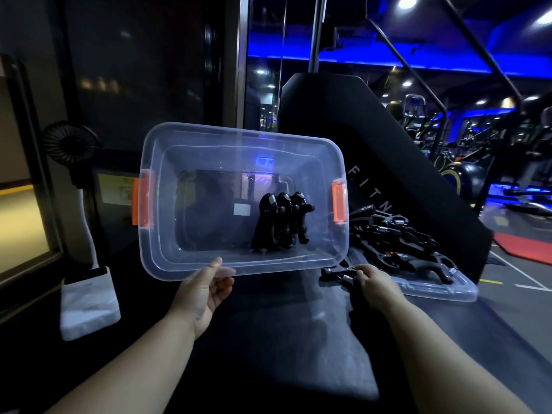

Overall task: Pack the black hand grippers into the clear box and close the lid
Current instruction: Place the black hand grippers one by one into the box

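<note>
Steady the clear box (239, 135) with your left hand (206, 294), which pinches its near rim and tips the opening toward you. Your right hand (375, 286) clasps one hand gripper (337, 275) just right of that rim. Lift it over the rim and set it beside the packed grippers (280, 222) (standing in a row). The loose pile (394, 234) lies on the lid (442, 289).

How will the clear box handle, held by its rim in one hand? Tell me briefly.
The clear box looks thin-walled, so it probably flexes where the left hand holds its rim. Nearly empty, it is likely light. The hand grippers inside lie loose and may slide if it tilts.
</note>
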